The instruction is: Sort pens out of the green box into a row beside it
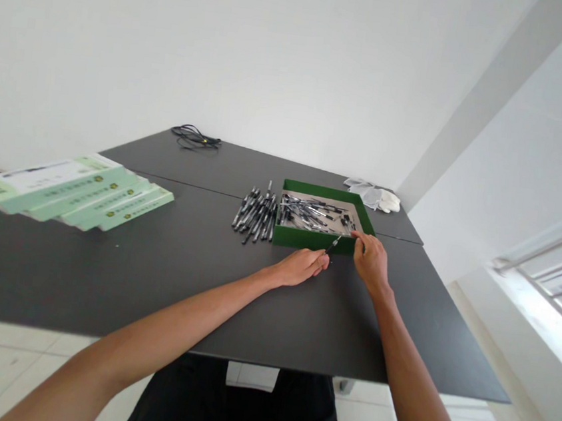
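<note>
So, a dark desk (153,277) carries a green tray (298,238) heaped with black pens (311,212), while more pens (255,214) lie in a tight row just beside it. Near the tray's front wall, the left hand (300,267) pinches a single pen (334,244) between narrow fingers (322,262); the right hand (370,261) rests its slightly spread fingers on the tray's rim.

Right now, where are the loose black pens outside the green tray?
In the head view, the loose black pens lie on the dark table, beside the left wall of the green tray, beyond the person's left hand.
</note>
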Tool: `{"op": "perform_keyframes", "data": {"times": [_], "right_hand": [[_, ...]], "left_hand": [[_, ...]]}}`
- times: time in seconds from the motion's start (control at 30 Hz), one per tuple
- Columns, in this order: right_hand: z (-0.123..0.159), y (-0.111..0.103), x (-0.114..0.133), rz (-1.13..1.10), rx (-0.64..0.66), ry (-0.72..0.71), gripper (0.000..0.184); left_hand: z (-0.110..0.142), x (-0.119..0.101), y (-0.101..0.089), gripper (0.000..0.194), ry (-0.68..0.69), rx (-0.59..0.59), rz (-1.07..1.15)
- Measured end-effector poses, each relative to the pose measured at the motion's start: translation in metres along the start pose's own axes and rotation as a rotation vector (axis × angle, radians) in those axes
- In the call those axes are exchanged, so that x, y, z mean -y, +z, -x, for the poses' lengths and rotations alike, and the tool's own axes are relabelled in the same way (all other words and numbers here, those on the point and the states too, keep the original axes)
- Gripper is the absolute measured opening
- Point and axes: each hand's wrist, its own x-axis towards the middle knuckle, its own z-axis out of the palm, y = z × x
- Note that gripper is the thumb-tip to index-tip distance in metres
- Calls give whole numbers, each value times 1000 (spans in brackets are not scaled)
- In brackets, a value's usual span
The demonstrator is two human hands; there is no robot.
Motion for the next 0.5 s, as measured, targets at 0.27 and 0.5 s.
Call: {"op": "perform_keyframes", "data": {"times": [0.27, 0.5], "right_hand": [[-1, 14, 15, 256, 23, 21, 20], [-15, 3, 17, 254, 157, -6, 23]], "left_hand": [[2, -1, -1, 59, 9, 4, -1], [6, -5, -5, 62, 7, 11, 41]]}}
